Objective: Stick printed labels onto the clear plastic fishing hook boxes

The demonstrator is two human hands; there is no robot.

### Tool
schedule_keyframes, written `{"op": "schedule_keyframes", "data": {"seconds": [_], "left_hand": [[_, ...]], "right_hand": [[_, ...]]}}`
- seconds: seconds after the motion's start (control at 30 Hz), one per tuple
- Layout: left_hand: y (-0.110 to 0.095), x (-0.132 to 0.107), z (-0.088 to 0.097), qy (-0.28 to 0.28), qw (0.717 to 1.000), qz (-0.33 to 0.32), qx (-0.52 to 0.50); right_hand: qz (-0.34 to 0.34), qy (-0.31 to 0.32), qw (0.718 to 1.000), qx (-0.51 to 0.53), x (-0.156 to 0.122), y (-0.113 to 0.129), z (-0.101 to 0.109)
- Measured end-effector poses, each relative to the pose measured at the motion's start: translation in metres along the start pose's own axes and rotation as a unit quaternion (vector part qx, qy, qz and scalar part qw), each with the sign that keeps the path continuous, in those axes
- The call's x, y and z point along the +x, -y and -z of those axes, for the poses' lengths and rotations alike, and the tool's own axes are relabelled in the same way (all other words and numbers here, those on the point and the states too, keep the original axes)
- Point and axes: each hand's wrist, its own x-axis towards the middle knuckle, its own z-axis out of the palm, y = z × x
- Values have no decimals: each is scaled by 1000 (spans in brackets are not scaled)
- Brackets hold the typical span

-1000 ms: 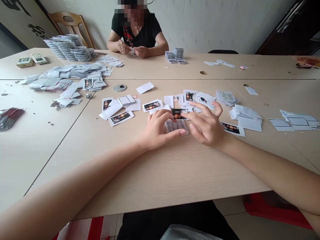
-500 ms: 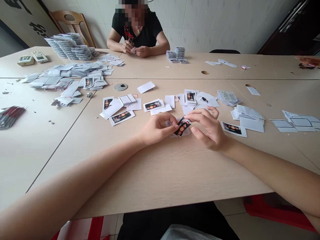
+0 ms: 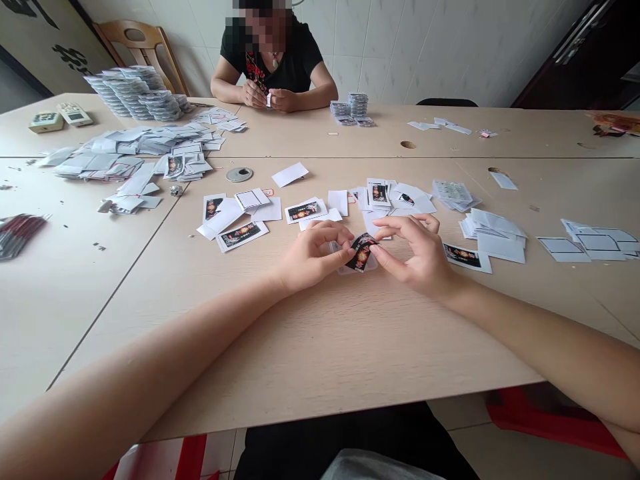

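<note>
Both my hands meet over the middle of the table (image 3: 320, 347). My left hand (image 3: 313, 257) and my right hand (image 3: 420, 257) pinch a small black printed label (image 3: 361, 251) between thumbs and fingertips, bending it. Under the label lies a small clear plastic packet (image 3: 371, 265). Just beyond my fingers lie loose white backing sheets and printed stickers (image 3: 305, 211).
Another person (image 3: 273, 63) sits across the table, handling something small. Stacks of packets (image 3: 133, 93) and a heap of white slips (image 3: 140, 150) fill the far left. More slips (image 3: 493, 233) lie at my right. A round metal disc (image 3: 239, 175) rests mid-table.
The black label was flat near the packet; my hands have lifted it off the sheet and now curl it between both sets of fingertips, drawn closer together.
</note>
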Motion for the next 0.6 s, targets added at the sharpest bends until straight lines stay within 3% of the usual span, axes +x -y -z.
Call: {"op": "schedule_keyframes", "data": {"seconds": [0.2,0.3,0.43,0.6], "left_hand": [[-8,-3,-8,-87,991,30,-94],[-11,-6,-11,-71,990,27,-118],[-11,-9,-12,-56,996,-10,-68],[-8,-12,-12,-22,998,-42,35]], "right_hand": [[-123,45,977,166,1,3,1],[-175,78,948,254,1,4,1],[-232,65,889,390,1,1,-2],[-252,24,862,438,3,-7,-5]]}}
